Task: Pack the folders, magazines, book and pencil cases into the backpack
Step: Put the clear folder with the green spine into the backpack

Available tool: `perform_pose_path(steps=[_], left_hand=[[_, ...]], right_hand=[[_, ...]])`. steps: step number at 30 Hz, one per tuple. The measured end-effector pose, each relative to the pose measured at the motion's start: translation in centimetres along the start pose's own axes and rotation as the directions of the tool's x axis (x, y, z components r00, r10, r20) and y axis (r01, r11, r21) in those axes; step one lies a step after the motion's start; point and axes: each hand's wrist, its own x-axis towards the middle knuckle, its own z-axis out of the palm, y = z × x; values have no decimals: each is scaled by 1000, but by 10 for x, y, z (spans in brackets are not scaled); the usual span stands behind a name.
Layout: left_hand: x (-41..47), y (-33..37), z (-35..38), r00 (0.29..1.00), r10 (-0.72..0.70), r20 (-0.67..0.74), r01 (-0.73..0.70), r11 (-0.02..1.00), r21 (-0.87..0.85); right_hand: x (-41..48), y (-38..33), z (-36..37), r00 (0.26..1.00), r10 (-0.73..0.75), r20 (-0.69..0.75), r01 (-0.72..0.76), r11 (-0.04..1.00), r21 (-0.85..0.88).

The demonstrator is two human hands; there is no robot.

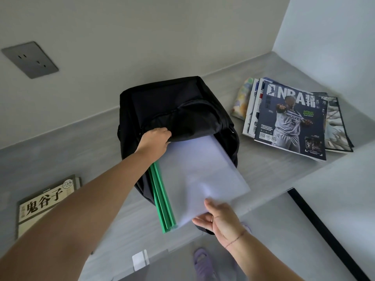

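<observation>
A black backpack (178,110) lies on the grey desk (274,165) with its mouth toward me. My left hand (155,138) grips the upper flap of the opening and holds it up. My right hand (217,218) pinches the near corner of a stack of clear folders (200,173) with green spines (162,201); the far end of the stack is inside the backpack. A pile of magazines (292,120) lies at the right, with a flowered pencil case (242,100) behind it. A book (44,201) lies at the left.
A wall with a grey socket plate (30,59) rises behind the desk. The desk's front edge runs close below my right hand. Under it I see the floor and a purple slipper (203,264). A small white tag (140,258) sits near the edge.
</observation>
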Motion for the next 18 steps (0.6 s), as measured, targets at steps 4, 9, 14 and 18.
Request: perform_pose_path(steps=[4, 9, 14, 18], left_hand=[[-2, 3, 0, 999, 17, -35, -17, 1000, -5], [-3, -1, 0, 998, 6, -58, -6, 1000, 8], [0, -9, 0, 997, -36, -65, 34, 999, -24], [-3, -10, 7, 994, -83, -65, 78, 993, -84]], right_hand=[[24, -21, 32, 1000, -2, -13, 2, 999, 44], [63, -56, 79, 992, 96, -85, -87, 991, 107], [78, -64, 99, 977, 172, -123, -159, 981, 111], [74, -75, 91, 972, 229, -49, -230, 973, 1]])
